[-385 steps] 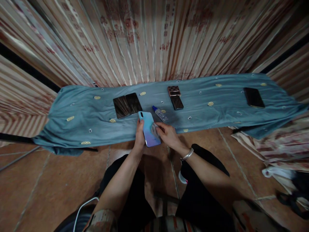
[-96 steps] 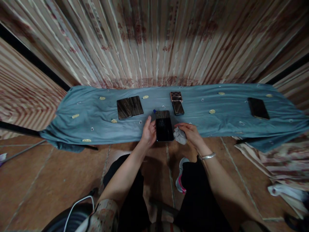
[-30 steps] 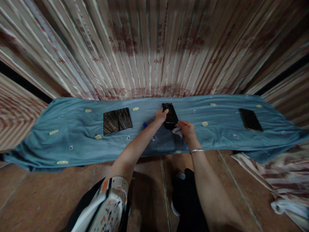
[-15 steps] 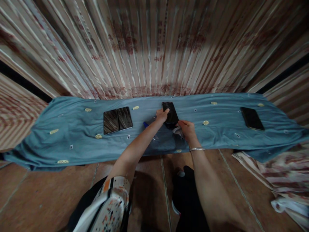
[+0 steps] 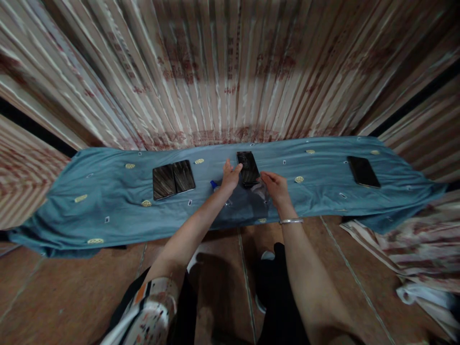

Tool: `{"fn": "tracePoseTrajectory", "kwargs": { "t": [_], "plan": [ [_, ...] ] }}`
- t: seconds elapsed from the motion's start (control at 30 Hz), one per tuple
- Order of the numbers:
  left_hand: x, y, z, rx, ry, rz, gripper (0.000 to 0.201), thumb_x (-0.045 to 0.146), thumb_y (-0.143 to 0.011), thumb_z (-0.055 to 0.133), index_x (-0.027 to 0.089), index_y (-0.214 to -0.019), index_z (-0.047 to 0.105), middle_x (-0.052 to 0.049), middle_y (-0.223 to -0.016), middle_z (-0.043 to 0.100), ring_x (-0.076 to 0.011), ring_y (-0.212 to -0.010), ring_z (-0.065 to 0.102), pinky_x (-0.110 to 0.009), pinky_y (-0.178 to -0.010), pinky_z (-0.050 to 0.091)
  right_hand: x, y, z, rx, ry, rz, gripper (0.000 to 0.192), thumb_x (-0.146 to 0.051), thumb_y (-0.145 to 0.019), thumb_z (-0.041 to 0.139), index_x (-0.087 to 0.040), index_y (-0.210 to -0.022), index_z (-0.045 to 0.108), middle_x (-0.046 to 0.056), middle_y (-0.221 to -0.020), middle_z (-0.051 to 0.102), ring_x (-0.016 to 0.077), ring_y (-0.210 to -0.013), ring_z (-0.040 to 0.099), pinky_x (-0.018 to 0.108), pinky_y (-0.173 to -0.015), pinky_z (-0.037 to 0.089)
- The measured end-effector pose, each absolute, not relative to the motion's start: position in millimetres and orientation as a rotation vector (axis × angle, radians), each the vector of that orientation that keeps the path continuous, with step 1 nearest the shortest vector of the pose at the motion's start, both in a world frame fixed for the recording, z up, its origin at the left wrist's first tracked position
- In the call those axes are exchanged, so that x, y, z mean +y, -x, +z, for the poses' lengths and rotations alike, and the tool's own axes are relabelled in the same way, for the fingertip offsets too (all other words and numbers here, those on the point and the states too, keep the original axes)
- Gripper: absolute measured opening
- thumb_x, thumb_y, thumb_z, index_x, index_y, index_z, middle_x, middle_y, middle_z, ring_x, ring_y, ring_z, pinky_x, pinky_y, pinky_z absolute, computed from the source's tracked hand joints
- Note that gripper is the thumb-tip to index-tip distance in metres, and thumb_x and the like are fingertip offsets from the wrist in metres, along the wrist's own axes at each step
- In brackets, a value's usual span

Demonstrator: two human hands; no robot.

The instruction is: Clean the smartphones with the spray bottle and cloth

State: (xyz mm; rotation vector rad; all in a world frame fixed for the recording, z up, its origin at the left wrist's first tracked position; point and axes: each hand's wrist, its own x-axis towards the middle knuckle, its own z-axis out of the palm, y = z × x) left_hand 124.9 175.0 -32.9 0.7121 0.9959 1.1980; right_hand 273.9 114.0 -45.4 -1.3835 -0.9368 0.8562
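Observation:
A black smartphone (image 5: 248, 165) lies at the middle of the blue cloth, its dark screen facing up. My left hand (image 5: 231, 176) is at its left edge, fingers spread and the thumb reaching to the phone's side. At the lower right corner my right hand (image 5: 276, 188) has its thumb and fingers pinched together. Whatever sits in that pinch is too small to make out. Just below the phone, beside my right hand, is a crumpled greyish piece (image 5: 259, 190), thin like cloth or film. Partly behind my left forearm shows a small blue object (image 5: 214, 185).
Blue patterned cloth (image 5: 118, 201) covers the long bench. An unfolded dark two-panel device (image 5: 164, 181) lies left, another black phone (image 5: 362, 171) right. A striped curtain (image 5: 215, 72) hangs behind. Bundled fabric (image 5: 413, 251) is at the right, above the tiled floor (image 5: 215, 278).
My left hand's fingers have spread and eased off the phone's edge. My right hand remains pinched near the lower corner. The whole view has shifted slightly.

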Motion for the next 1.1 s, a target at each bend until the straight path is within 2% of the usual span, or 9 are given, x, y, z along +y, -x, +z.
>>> {"fn": "tracePoseTrajectory", "kwargs": {
  "t": [0.13, 0.23, 0.37, 0.53, 0.7, 0.8, 0.93, 1.03, 1.1],
  "plan": [
    [118, -95, -23, 0.991, -0.614, 1.158, 0.04, 0.026, -0.079, 0.073, 0.02, -0.117, 0.064, -0.01, -0.136, 0.062, -0.0234, -0.126, 0.058, -0.034, -0.104, 0.042, 100, -242, -34, -0.857, 1.169, 1.056, 0.039, -0.052, -0.064, 0.078, -0.022, -0.089, 0.075, 0.002, -0.079, 0.077, 0.018, -0.075, 0.07, 0.031, -0.071, 0.055],
    [77, -70, -16, 0.892, -0.567, 1.023, 0.03, 0.04, -0.08, 0.073, 0.016, -0.097, 0.069, -0.01, -0.104, 0.073, -0.0228, -0.098, 0.069, -0.038, -0.094, 0.05, 83, -217, -28, -0.848, 1.066, 1.243, 0.039, -0.048, -0.063, 0.08, -0.023, -0.092, 0.075, 0.003, -0.084, 0.078, 0.0199, -0.079, 0.071, 0.032, -0.071, 0.056],
    [43, -43, -8, 0.822, -0.487, 0.945, 0.03, 0.033, -0.073, 0.081, 0.017, -0.098, 0.072, -0.007, -0.096, 0.075, -0.0212, -0.09, 0.07, -0.04, -0.093, 0.051, 62, -190, -26, -0.872, 0.992, 1.363, 0.039, -0.042, -0.064, 0.08, -0.025, -0.098, 0.076, 0.002, -0.094, 0.079, 0.0209, -0.085, 0.071, 0.032, -0.074, 0.056],
    [30, -20, -9, 0.888, -0.414, 1.086, 0.023, 0.019, -0.064, 0.085, 0.017, -0.082, 0.071, -0.002, -0.083, 0.074, -0.0139, -0.078, 0.067, -0.031, -0.084, 0.051, 58, -169, -34, -1.086, 0.991, 1.371, 0.033, -0.032, -0.072, 0.069, -0.026, -0.104, 0.076, 0.001, -0.103, 0.079, 0.0196, -0.09, 0.072, 0.031, -0.077, 0.058],
    [30, -2, -10, 0.99, -0.541, 1.248, 0.027, 0.024, -0.055, 0.087, 0.017, -0.074, 0.07, -0.001, -0.077, 0.072, -0.0143, -0.073, 0.065, -0.03, -0.075, 0.05, 71, -169, -47, -1.358, 1.25, 0.998, 0.03, -0.026, -0.078, 0.053, -0.021, -0.096, 0.076, 0.005, -0.092, 0.079, 0.0214, -0.083, 0.072, 0.038, -0.081, 0.058],
    [33, 10, -8, 1.084, -0.701, 1.373, 0.023, 0.019, -0.051, 0.087, 0.017, -0.069, 0.072, 0.002, -0.071, 0.068, -0.0113, -0.068, 0.058, -0.025, -0.072, 0.046, 78, -173, -51, -1.398, 1.344, 0.81, 0.028, -0.025, -0.082, 0.054, -0.02, -0.102, 0.074, 0.009, -0.105, 0.077, 0.0258, -0.1, 0.07, 0.045, -0.099, 0.051],
    [35, 29, -8, 1.283, -1.107, 1.477, 0.014, 0.017, -0.055, 0.084, 0.02, -0.063, 0.073, 0.002, -0.069, 0.064, -0.0116, -0.068, 0.054, -0.022, -0.066, 0.041, 87, -165, -51, -1.723, 1.506, 0.32, 0.033, -0.024, -0.091, 0.048, -0.016, -0.115, 0.069, 0.016, -0.116, 0.073, 0.0289, -0.111, 0.066, 0.045, -0.102, 0.049],
    [34, 37, -11, 1.314, -1.118, 1.378, 0.015, 0.03, -0.064, 0.081, 0.019, -0.067, 0.071, 0.004, -0.057, 0.057, -0.0099, -0.055, 0.045, -0.023, -0.054, 0.035, 92, -151, -52, -1.926, 1.561, 0.257, 0.034, -0.028, -0.095, 0.049, -0.014, -0.121, 0.066, 0.018, -0.118, 0.072, 0.0297, -0.113, 0.064, 0.044, -0.102, 0.048],
    [33, 38, -15, 1.29, -1.013, 1.354, 0.021, 0.034, -0.063, 0.082, 0.018, -0.067, 0.069, 0.005, -0.054, 0.055, -0.009, -0.052, 0.044, -0.023, -0.053, 0.034, 96, -142, -52, -1.962, 1.616, 0.34, 0.037, -0.029, -0.093, 0.054, -0.012, -0.125, 0.064, 0.02, -0.12, 0.07, 0.0314, -0.116, 0.062, 0.044, -0.103, 0.046]
  ]
}}
